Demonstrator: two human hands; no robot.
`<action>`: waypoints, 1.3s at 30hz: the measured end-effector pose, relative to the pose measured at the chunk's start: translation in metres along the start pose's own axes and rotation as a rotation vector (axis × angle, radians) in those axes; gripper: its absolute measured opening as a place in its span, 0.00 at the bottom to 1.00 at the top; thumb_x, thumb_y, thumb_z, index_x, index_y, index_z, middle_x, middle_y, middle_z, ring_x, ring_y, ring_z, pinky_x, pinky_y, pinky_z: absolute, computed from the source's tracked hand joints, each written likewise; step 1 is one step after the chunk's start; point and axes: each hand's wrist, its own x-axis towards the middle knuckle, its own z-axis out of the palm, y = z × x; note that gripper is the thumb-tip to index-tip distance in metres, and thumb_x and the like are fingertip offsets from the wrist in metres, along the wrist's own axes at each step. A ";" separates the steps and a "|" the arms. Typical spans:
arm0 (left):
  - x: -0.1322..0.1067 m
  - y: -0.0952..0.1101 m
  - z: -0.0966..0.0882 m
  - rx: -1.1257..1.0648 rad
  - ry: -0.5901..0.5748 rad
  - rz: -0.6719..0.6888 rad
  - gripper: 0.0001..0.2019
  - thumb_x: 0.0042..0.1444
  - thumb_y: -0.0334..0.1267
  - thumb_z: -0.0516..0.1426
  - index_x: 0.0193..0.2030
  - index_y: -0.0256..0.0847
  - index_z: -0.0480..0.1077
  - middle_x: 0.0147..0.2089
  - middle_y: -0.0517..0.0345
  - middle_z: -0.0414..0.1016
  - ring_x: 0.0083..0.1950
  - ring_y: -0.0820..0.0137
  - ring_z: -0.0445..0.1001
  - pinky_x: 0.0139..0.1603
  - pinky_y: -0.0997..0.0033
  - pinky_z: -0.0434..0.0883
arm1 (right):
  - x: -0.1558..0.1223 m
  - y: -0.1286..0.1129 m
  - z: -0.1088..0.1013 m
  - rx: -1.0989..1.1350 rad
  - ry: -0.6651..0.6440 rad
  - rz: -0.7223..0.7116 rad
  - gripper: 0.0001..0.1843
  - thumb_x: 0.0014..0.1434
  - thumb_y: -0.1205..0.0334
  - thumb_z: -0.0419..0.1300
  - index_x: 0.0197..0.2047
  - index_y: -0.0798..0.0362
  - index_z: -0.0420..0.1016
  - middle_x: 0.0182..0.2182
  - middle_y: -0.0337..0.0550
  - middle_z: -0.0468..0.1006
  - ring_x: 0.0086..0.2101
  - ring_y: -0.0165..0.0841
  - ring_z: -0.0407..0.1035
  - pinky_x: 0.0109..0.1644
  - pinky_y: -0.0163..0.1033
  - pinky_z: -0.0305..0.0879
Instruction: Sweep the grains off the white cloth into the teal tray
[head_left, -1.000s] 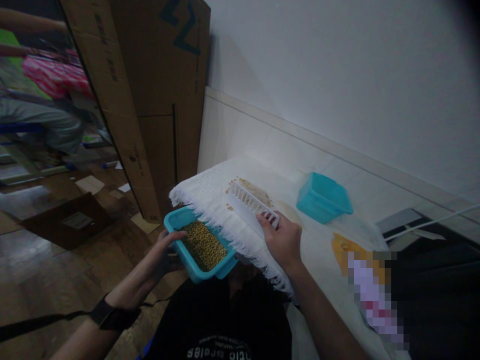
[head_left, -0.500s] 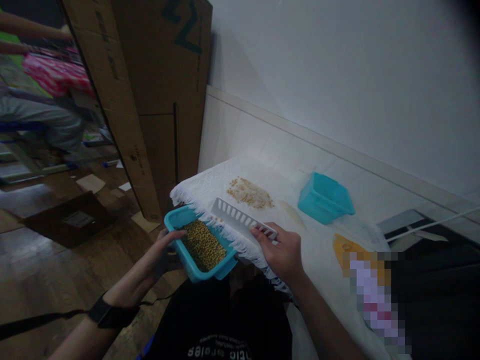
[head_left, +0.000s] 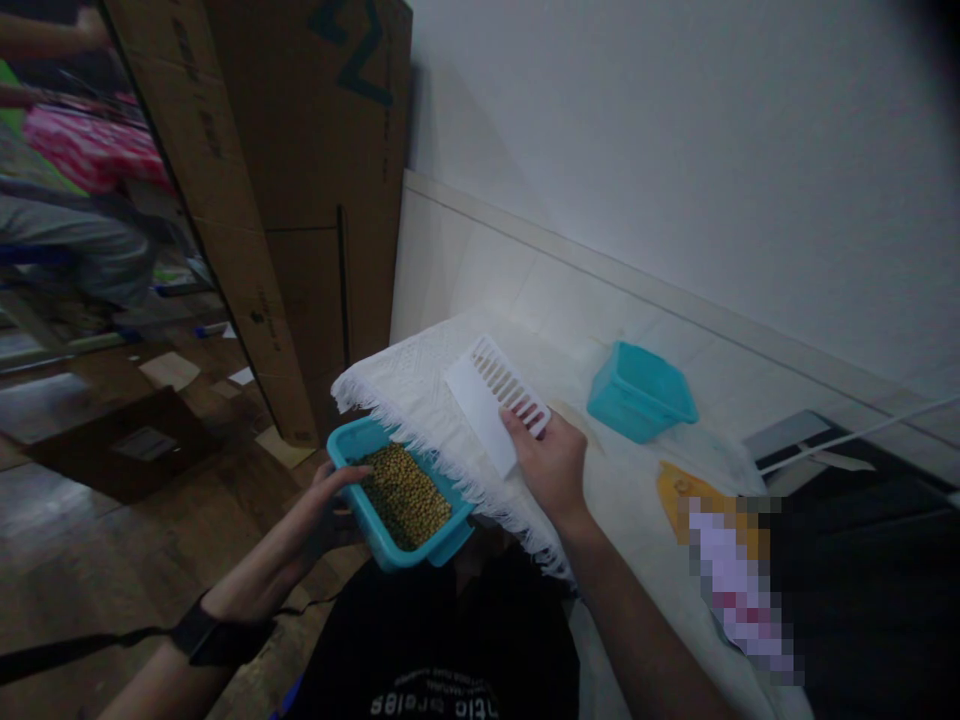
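Observation:
My left hand (head_left: 330, 510) grips the near left rim of a turquoise plastic bin (head_left: 386, 552), thumb over the edge. Small yellow-green beans (head_left: 409, 495) fill much of its bottom. The bin is held at the fringed edge of a white cloth (head_left: 390, 370) on the table. In my right hand (head_left: 555, 465) is a flat white plastic piece with a row of slots (head_left: 480, 400), held by its right end over the cloth. It hides the spot where loose grains lay; bits of tan show through its slots.
Another turquoise bin (head_left: 641, 395) stands on the table by the wall. Right of it lie an orange item (head_left: 671, 495) and a black bag-like thing (head_left: 862, 570). A tall cardboard box (head_left: 300, 270) stands left of the table. Another person's arm (head_left: 52, 40) shows at far left.
My right hand has moved the slotted piece up over the grain patch and turned it flatter, so its broad face shows. My left hand and the bin have hardly moved.

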 end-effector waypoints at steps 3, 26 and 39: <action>0.000 -0.001 0.001 0.001 -0.027 0.022 0.30 0.58 0.51 0.72 0.63 0.51 0.69 0.48 0.52 0.82 0.42 0.54 0.87 0.46 0.52 0.85 | 0.012 0.002 0.024 -0.019 -0.032 0.015 0.15 0.64 0.49 0.68 0.34 0.51 0.85 0.29 0.48 0.88 0.31 0.43 0.81 0.35 0.40 0.73; 0.004 -0.008 0.006 0.010 0.000 -0.022 0.26 0.58 0.50 0.72 0.60 0.52 0.72 0.41 0.54 0.83 0.39 0.54 0.87 0.42 0.55 0.86 | 0.010 0.051 -0.082 -0.121 0.159 0.148 0.21 0.57 0.42 0.66 0.29 0.53 0.83 0.23 0.44 0.83 0.26 0.39 0.75 0.31 0.40 0.65; 0.000 -0.018 0.016 0.061 -0.046 -0.064 0.32 0.59 0.51 0.71 0.67 0.49 0.70 0.46 0.50 0.86 0.42 0.51 0.90 0.44 0.53 0.86 | 0.010 0.064 -0.068 -0.369 0.115 0.138 0.17 0.62 0.48 0.62 0.29 0.51 0.81 0.24 0.49 0.83 0.28 0.41 0.78 0.33 0.40 0.62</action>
